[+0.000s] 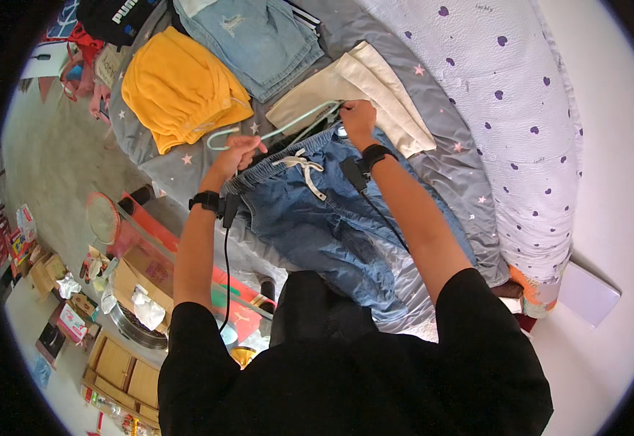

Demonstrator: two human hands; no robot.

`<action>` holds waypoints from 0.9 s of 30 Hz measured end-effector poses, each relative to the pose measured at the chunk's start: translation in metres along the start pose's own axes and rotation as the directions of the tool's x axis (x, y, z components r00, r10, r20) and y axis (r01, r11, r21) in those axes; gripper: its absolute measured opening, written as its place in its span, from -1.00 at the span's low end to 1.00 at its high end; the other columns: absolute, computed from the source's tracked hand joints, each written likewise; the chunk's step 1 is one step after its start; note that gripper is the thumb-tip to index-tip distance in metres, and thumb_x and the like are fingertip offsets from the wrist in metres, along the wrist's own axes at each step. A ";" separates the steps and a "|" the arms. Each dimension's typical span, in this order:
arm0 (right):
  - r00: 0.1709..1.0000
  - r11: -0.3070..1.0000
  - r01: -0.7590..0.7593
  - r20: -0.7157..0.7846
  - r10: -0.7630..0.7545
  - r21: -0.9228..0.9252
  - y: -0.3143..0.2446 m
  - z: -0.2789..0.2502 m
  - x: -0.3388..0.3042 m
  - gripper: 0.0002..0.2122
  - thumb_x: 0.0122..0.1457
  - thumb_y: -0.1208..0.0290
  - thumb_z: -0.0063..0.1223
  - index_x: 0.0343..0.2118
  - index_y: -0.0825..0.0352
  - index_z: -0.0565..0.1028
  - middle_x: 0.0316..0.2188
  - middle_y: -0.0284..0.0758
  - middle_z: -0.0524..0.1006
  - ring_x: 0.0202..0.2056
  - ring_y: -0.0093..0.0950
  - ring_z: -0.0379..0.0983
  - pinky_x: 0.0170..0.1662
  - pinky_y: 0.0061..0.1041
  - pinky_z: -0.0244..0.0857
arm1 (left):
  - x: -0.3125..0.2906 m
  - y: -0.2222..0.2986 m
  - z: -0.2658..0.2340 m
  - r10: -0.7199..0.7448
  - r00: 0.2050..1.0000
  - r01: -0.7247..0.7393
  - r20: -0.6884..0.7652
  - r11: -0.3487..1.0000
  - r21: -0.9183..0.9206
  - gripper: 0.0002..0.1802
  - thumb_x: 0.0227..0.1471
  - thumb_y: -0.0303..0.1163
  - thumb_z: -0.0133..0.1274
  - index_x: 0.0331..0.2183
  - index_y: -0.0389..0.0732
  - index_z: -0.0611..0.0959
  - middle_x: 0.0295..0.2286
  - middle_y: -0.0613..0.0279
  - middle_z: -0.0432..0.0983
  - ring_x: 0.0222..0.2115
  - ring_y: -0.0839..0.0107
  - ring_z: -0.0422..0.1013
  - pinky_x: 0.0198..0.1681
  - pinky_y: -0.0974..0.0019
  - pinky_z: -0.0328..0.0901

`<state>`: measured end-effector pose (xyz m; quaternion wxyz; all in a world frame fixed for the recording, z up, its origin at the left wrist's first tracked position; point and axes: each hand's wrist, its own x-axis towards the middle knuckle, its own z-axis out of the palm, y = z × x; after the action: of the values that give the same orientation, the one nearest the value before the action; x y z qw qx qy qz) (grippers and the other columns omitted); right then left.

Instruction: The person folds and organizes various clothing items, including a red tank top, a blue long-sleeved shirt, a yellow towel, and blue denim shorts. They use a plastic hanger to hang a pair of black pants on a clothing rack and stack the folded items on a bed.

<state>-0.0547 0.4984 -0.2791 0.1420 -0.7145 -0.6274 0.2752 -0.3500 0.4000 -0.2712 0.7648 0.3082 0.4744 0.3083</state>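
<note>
Blue drawstring jeans (324, 211) lie across the grey bed, waistband toward the far side and legs toward my body. A pale mint clothes hanger (295, 125) runs along the waistband, its hook at the left. My left hand (241, 152) is closed around the hanger near that hook, by the waistband's left end. At the right end, my right hand (359, 122) pinches the waistband beside the hanger's tip; its exact grip is partly hidden. A white drawstring (302, 168) hangs loose at the front.
Beyond the jeans lie folded cream trousers (382, 94), light blue denim (248, 40) and a yellow garment (179, 87). A white quilt with purple hearts (498, 109) runs along the right. Cardboard boxes (142, 280) and clutter stand on the floor at left.
</note>
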 end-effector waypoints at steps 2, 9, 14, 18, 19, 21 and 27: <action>0.999 0.999 0.006 -0.053 -0.003 0.054 -0.006 -0.015 -0.001 -0.85 -0.15 0.39 0.02 -0.55 0.33 0.55 -0.50 -0.13 0.51 -0.43 -0.18 0.44 -0.34 -0.26 0.31 | -0.009 -0.002 0.004 -0.090 0.991 0.096 0.101 0.994 -0.058 -0.64 0.11 -0.18 -0.09 -0.46 -0.29 0.56 -0.80 0.60 0.00 -0.83 0.76 -0.10 -0.77 0.56 -0.20; 0.905 0.870 0.396 -0.033 -0.423 -0.294 -0.040 -0.105 -0.020 -0.84 -0.08 0.39 -0.08 -0.62 0.36 0.48 -0.56 -0.13 0.46 -0.46 -0.12 0.41 -0.38 -0.20 0.29 | -0.036 0.010 0.066 0.222 0.975 -0.221 0.023 0.947 0.234 -0.70 0.11 -0.23 -0.11 -0.45 -0.25 0.55 -0.72 0.47 0.24 -0.71 0.60 0.16 -0.62 0.49 0.09; 0.712 0.727 0.684 0.277 -0.646 -0.064 -0.070 -0.168 -0.122 -0.90 -0.07 0.40 -0.01 -0.54 0.31 0.43 -0.43 -0.21 0.46 -0.29 -0.20 0.39 -0.26 -0.27 0.29 | -0.050 -0.010 0.161 0.145 0.979 -0.194 0.143 0.877 0.439 -0.82 -0.10 -0.36 0.09 -0.42 -0.25 0.61 -0.55 0.16 0.52 -0.52 0.46 0.40 -0.43 0.33 0.28; 0.641 0.724 0.635 0.339 -0.689 0.271 -0.062 -0.238 -0.187 -0.65 -0.35 0.54 0.03 -0.35 0.27 0.39 -0.22 -0.19 0.39 -0.11 -0.17 0.30 0.01 -0.39 0.13 | -0.090 0.035 0.218 0.443 0.841 -0.531 0.311 0.562 0.635 -0.66 -0.08 -0.14 0.11 -0.58 -0.26 0.59 -0.73 0.13 0.41 -0.72 0.31 0.34 -0.63 0.26 0.16; 0.665 0.700 0.714 0.302 -0.683 0.009 -0.050 -0.244 -0.201 -0.64 -0.36 0.53 0.04 -0.35 0.27 0.38 -0.24 -0.19 0.40 -0.12 -0.17 0.31 -0.01 -0.36 0.14 | -0.105 0.046 0.226 0.442 0.829 -0.549 0.343 0.525 0.650 -0.68 -0.08 -0.16 0.11 -0.57 -0.25 0.60 -0.73 0.15 0.41 -0.71 0.34 0.35 -0.63 0.27 0.17; 0.688 0.635 0.725 0.234 -0.687 -0.266 -0.023 -0.257 -0.219 -0.63 -0.38 0.53 0.06 -0.35 0.27 0.38 -0.26 -0.20 0.40 -0.14 -0.18 0.32 -0.04 -0.32 0.15 | -0.137 0.067 0.248 0.441 0.808 -0.578 0.390 0.470 0.667 -0.70 -0.08 -0.17 0.11 -0.56 -0.24 0.60 -0.73 0.17 0.42 -0.71 0.36 0.36 -0.63 0.28 0.17; 0.787 0.807 0.536 -0.201 -0.584 -0.247 0.058 -0.294 -0.336 -0.67 -0.45 0.58 0.00 -0.44 0.29 0.43 -0.56 -0.22 0.42 -0.41 -0.11 0.36 -0.35 -0.23 0.24 | -0.237 0.102 0.333 0.321 0.799 -0.601 0.508 0.419 0.680 -0.66 -0.18 -0.17 0.16 -0.33 -0.15 0.60 -0.67 0.30 0.45 -0.67 0.48 0.37 -0.59 0.38 0.24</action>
<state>0.1396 0.2028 -0.0011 0.2366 -0.5355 -0.8081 0.0646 -0.1483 0.2229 0.0532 0.4776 0.7872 0.3336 0.2024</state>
